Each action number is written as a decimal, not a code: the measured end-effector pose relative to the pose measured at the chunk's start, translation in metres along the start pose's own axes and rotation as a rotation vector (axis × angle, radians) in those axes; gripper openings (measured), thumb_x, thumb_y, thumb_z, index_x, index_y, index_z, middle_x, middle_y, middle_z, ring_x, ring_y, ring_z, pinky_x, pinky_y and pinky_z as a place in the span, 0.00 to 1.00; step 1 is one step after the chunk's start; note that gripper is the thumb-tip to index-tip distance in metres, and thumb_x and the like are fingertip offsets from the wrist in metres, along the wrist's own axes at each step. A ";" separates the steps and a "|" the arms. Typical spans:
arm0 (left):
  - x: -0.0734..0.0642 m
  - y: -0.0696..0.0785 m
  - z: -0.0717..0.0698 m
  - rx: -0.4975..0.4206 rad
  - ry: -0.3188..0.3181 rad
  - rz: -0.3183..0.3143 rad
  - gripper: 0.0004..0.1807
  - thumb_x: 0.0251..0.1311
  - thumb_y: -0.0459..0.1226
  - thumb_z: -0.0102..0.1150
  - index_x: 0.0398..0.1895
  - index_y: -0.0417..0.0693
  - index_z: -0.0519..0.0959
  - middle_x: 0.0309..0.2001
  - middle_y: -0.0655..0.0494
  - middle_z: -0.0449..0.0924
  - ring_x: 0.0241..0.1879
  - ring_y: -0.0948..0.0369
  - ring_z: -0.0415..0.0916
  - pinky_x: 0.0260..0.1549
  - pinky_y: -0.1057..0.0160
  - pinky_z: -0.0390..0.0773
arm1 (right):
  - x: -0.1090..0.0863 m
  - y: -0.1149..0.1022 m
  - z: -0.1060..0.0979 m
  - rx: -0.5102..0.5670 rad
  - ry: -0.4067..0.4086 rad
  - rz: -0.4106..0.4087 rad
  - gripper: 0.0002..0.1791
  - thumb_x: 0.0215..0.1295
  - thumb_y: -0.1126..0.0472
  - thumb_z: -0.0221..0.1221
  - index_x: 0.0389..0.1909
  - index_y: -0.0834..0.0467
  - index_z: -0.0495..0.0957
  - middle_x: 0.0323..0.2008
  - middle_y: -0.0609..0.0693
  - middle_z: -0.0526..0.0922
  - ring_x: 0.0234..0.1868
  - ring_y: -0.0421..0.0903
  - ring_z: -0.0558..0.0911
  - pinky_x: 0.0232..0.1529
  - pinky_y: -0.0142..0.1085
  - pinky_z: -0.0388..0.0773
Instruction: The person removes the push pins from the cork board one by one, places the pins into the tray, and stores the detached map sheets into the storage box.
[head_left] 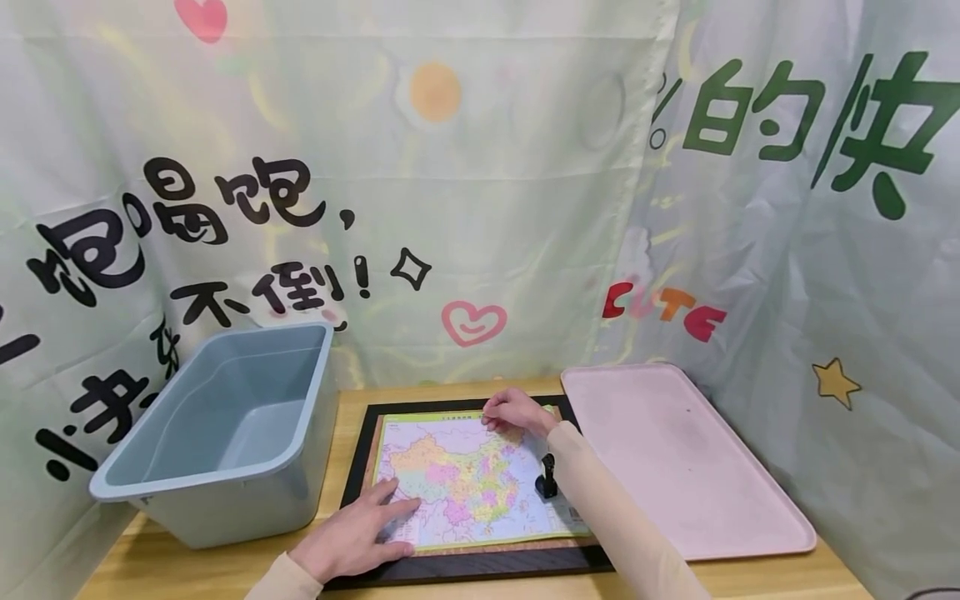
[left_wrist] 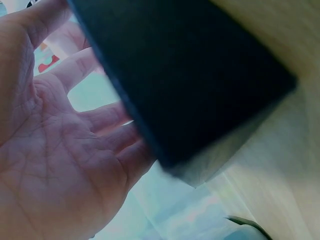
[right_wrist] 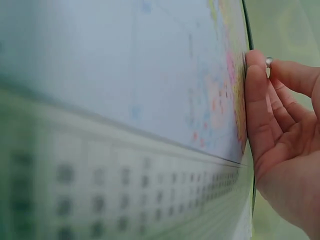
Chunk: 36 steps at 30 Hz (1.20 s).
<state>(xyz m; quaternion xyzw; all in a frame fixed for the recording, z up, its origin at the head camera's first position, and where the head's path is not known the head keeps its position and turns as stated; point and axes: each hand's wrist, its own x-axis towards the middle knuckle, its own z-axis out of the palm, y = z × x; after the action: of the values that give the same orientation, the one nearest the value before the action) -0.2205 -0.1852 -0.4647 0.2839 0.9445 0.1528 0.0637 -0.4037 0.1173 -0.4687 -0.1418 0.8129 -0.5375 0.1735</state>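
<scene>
A coloured paper map (head_left: 450, 479) lies on a cork board (head_left: 367, 475) with a black frame (head_left: 480, 569). My right hand (head_left: 516, 412) is over the map's upper right part. Its thumb and finger pinch a small shiny pushpin (right_wrist: 269, 62), while the other fingers rest against the paper in the right wrist view. My left hand (head_left: 360, 532) rests with spread, straight fingers on the lower left of the map and frame. In the left wrist view, the black frame edge (left_wrist: 185, 80) hides the fingertips of the left hand (left_wrist: 65, 150).
A grey-blue plastic tub (head_left: 232, 500) stands to the left of the board. A pink tray (head_left: 690, 467) lies at the right, close beside the frame. Printed cloth (head_left: 480, 225) hangs behind and around the wooden table (head_left: 225, 567).
</scene>
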 end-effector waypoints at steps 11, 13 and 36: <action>-0.002 -0.003 0.001 -0.005 -0.012 -0.001 0.35 0.60 0.64 0.56 0.67 0.60 0.73 0.69 0.33 0.63 0.68 0.37 0.63 0.55 0.39 0.72 | -0.001 0.004 0.001 0.029 0.060 -0.014 0.09 0.68 0.66 0.59 0.40 0.70 0.83 0.32 0.59 0.86 0.29 0.44 0.85 0.34 0.36 0.84; -0.002 -0.003 0.001 -0.001 -0.009 0.001 0.35 0.59 0.64 0.56 0.67 0.60 0.74 0.69 0.33 0.63 0.68 0.37 0.63 0.55 0.39 0.72 | -0.002 0.004 0.001 0.034 0.063 -0.023 0.09 0.67 0.66 0.60 0.39 0.70 0.83 0.32 0.59 0.86 0.29 0.44 0.85 0.34 0.36 0.84; -0.001 0.000 -0.001 0.000 0.002 0.002 0.34 0.60 0.62 0.58 0.66 0.59 0.74 0.69 0.33 0.63 0.67 0.36 0.63 0.54 0.38 0.73 | -0.021 0.007 -0.005 0.091 0.067 -0.010 0.11 0.67 0.64 0.61 0.44 0.68 0.82 0.29 0.55 0.81 0.24 0.45 0.78 0.30 0.37 0.82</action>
<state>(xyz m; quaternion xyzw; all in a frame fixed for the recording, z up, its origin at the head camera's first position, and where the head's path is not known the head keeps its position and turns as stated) -0.2200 -0.1861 -0.4637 0.2848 0.9442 0.1530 0.0623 -0.3870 0.1327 -0.4702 -0.1195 0.7923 -0.5792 0.1497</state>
